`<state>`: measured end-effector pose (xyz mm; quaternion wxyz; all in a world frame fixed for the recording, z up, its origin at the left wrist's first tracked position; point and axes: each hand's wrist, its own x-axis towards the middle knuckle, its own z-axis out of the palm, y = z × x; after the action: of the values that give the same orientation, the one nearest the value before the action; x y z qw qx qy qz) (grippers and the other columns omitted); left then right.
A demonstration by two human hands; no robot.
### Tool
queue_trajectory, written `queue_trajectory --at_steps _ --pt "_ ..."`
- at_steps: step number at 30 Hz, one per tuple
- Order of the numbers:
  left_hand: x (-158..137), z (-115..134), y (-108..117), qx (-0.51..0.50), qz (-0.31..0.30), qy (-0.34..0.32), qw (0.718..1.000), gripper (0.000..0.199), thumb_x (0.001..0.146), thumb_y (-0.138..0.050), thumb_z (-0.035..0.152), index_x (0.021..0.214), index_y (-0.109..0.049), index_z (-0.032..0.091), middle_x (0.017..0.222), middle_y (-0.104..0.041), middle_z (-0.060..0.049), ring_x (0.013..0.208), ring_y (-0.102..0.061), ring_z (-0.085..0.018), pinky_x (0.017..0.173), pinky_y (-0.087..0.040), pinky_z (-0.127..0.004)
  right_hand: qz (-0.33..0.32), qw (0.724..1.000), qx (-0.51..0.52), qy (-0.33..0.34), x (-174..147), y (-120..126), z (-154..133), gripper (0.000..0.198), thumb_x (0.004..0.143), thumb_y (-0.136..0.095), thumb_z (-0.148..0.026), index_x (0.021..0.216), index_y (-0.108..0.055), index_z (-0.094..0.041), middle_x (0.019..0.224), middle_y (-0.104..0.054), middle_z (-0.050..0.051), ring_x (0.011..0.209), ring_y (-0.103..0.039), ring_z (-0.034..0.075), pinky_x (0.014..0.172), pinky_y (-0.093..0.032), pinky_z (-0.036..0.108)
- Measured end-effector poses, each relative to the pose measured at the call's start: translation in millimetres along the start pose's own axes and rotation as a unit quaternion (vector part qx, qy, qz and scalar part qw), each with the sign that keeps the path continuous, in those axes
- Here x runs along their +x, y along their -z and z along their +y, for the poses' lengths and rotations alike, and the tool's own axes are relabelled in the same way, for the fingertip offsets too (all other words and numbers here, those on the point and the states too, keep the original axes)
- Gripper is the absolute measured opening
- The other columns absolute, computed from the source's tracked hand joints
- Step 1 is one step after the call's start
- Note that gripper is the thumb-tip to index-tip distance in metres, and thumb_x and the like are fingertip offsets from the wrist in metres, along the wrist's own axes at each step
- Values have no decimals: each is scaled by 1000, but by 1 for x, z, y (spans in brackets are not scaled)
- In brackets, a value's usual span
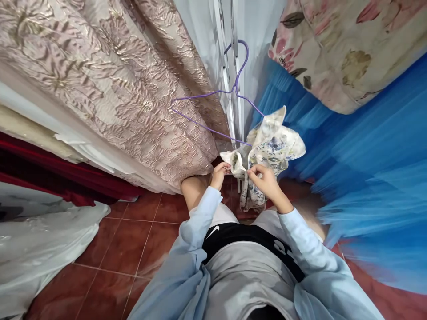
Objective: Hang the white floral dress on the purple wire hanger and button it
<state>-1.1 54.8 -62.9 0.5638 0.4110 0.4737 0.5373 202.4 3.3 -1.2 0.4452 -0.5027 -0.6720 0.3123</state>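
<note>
Floral-print shirt (271, 149): draped on right side of purple hanger (234, 91), left side bare. Left hand (219, 175), right hand (264, 179): below hanger, both grips narrow, fingertips pinching shirt's pale edge (239, 166). Step, as judged: spreading that edge. Next move calls for light, steady fingertips, cloth kept taut.

The left arm (195, 229) and right arm (308, 238), both in light blue fabric sleeves, reach forward and converge, 2 wrists uncovered. The bare left hand (219, 174) pinches with curled fingers; the bare right hand (266, 181) pinches too, its back turned upward.
</note>
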Motion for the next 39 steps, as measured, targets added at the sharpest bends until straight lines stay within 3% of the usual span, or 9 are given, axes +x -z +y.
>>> queue_trajectory --at_steps 7,13,16,18,21,25,29,33,39 --pt "-36 51 -31 -85 -107 -56 989 22 75 -77 33 83 -68 15 84 -62 -5 76 -58 -13 71 -47 -24 -10 992 -32 -125 -17 21 37 30 87 -58 -45 73 -63 -19 74 -68 6 70 -62 22 73 -47 36" --pt "-57 103 -75 5 -163 -205 965 19 90 -72 36 93 -70 18 92 -70 -6 74 -63 -12 69 -52 -24 -52 998 13 -35 -21 44 -16 75 75 -81 -43 141 -52 -21 133 -65 14 114 -63 31 95 -50 43" --pt "-65 118 -91 104 -159 -283 940 19 96 -66 36 102 -72 19 98 -72 -7 83 -67 -14 79 -54 -27 -122 989 82 -10 -15 45 -55 31 90 -67 -45 106 -67 -18 96 -72 7 85 -65 24 77 -52 35" --pt "-65 121 -92 146 -145 -320 925 31 93 -69 41 116 -69 20 107 -72 -9 95 -67 -18 89 -54 -30 -121 983 133 -18 -11 48 -72 31 95 -59 -46 87 -66 -17 80 -68 4 71 -60 19 67 -48 31" --pt "-63 115 -76 129 -252 -252 926 57 86 -74 55 129 -63 20 116 -69 -12 106 -65 -23 93 -53 -34 -109 976 187 -8 -8 64 -86 27 94 -64 -44 89 -67 -17 81 -68 3 70 -59 18 65 -48 29" --pt "-69 88 -43 169 -420 -14 892 51 82 -73 61 91 -70 12 86 -68 -7 78 -62 -19 73 -51 -30 -24 990 128 44 0 100 -90 17 92 -68 -36 85 -70 -20 79 -67 2 70 -60 17 65 -47 28" --pt "-74 71 -12 253 -307 38 917 51 77 -75 61 81 -68 11 72 -59 -1 65 -49 -13 62 -41 -25 113 987 73 86 36 114 -71 19 91 -67 -40 85 -71 -23 84 -68 3 78 -62 20 73 -49 31" --pt "-68 84 20 294 -185 -11 938 52 79 -67 63 65 -57 14 62 -47 2 61 -40 -11 57 -33 -24 84 988 121 38 79 90 -55 33 90 -65 -55 84 -68 -23 75 -62 1 74 -59 19 70 -50 30" --pt "-43 130 78 459 -186 -124 860 21 83 -54 32 69 -58 16 67 -52 1 69 -48 -15 69 -40 -27 1 957 265 -115 91 66 -64 42 84 -70 -60 76 -65 -20 66 -61 1 61 -56 16 56 -46 27"
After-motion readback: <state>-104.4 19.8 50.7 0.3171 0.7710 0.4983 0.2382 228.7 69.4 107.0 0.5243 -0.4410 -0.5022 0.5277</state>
